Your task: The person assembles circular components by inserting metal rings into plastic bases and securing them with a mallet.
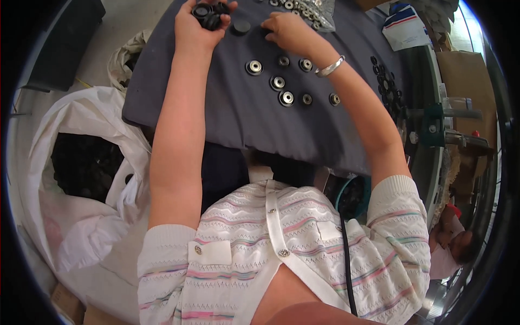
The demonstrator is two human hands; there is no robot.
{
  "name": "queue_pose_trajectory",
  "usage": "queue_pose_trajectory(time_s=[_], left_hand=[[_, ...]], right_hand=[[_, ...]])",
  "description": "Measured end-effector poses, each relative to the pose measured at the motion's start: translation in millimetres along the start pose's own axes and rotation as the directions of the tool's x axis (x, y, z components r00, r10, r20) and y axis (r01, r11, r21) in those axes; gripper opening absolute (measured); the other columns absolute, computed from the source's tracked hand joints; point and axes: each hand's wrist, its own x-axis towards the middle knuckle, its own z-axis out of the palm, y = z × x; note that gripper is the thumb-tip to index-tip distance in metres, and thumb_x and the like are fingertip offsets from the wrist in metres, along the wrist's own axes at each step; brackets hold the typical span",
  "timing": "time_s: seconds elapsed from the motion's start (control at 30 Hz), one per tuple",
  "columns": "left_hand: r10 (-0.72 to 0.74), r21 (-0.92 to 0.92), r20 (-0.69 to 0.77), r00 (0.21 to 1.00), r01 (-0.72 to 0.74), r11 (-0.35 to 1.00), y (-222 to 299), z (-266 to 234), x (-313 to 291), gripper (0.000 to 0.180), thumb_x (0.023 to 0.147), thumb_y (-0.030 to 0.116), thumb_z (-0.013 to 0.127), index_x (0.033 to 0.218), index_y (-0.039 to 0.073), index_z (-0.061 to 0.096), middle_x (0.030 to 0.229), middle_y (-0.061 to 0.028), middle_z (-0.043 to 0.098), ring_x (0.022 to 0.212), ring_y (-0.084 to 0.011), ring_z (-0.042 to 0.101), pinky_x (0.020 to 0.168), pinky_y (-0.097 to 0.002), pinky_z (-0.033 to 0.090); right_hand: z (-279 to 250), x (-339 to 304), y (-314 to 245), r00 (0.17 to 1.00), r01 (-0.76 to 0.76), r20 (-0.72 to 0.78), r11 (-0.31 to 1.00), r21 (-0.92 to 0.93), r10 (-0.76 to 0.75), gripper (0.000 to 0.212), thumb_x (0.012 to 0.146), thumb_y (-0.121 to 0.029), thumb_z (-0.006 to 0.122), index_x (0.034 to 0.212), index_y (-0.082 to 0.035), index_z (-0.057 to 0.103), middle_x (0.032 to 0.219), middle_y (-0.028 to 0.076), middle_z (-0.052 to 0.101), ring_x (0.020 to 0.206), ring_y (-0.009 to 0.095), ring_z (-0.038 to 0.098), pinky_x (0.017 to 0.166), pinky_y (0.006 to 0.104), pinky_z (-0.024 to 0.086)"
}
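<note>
My left hand (196, 27) is closed around a small stack of black round plastic parts (209, 15) at the far edge of a table covered with dark grey cloth (227, 114). My right hand (286, 30) rests fingers-down on the cloth just right of a single black disc (241, 26). Several round black wheels with shiny metal bearing centres (278, 82) lie spread on the cloth below my right wrist, which wears a silver bangle (330, 67). A pile of metal bearings in a clear bag (309, 12) lies beyond my right hand.
A large white sack (81, 179) holding dark parts stands on the floor to my left. More black rings (387, 81) lie along the table's right side, near a green metal fixture (436, 122). A teal container of black parts (352, 195) sits by my lap. Another person (452, 244) sits at lower right.
</note>
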Motion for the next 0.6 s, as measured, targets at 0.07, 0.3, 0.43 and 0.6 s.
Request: queue_pose_trajectory(time_s=[0.07,0.3,0.43,0.6], left_hand=[[-0.037,-0.022,-0.039,0.999,0.036,0.999,-3.2,-4.2,-0.4,0.039,0.094,0.032,0.035,0.102,-0.002,0.053,0.093,-0.0178,0.056,0.093,-0.0367,0.058,0.056,-0.0303,0.045],[-0.093,-0.007,-0.119,0.989,0.092,0.996,-9.4,0.8,-9.5,0.041,0.094,0.036,0.036,0.102,0.0,0.054,0.092,-0.0165,0.058,0.089,-0.0346,0.059,0.054,-0.0282,0.047],[-0.103,0.013,-0.142,0.984,0.106,0.994,-5.3,2.9,-10.3,0.039,0.094,0.037,0.036,0.097,0.004,0.055,0.087,-0.011,0.058,0.079,-0.026,0.058,0.055,-0.0299,0.044],[-0.057,0.072,-0.185,0.981,0.071,0.995,-13.7,25.3,-23.6,0.028,0.091,0.035,0.044,0.095,0.011,0.057,0.09,-0.0043,0.059,0.082,-0.0185,0.057,0.065,-0.0332,0.047]], right_hand=[[6.0,-0.6,0.7,0.999,-0.031,-0.015,0.999,0.027,0.032,0.024,0.076,-0.017,0.065,0.094,-0.001,0.064,0.089,0.016,0.06,0.087,0.033,0.059,0.076,0.0406,0.048],[-26.7,8.3,-25.1,0.971,-0.219,-0.104,0.975,-0.041,0.214,0.028,0.08,-0.027,0.062,0.091,-0.001,0.065,0.089,0.015,0.061,0.088,0.032,0.059,0.077,0.0409,0.047],[-54.4,27.0,-61.3,0.936,0.106,-0.352,0.946,0.307,0.01,0.029,0.082,-0.025,0.061,0.102,-0.004,0.064,0.088,0.014,0.059,0.083,0.031,0.059,0.074,0.0401,0.048],[-36.6,49.9,-67.2,0.967,0.035,-0.254,0.968,0.249,0.031,0.026,0.081,-0.02,0.06,0.102,-0.004,0.063,0.088,0.015,0.06,0.082,0.032,0.059,0.073,0.0399,0.047]])
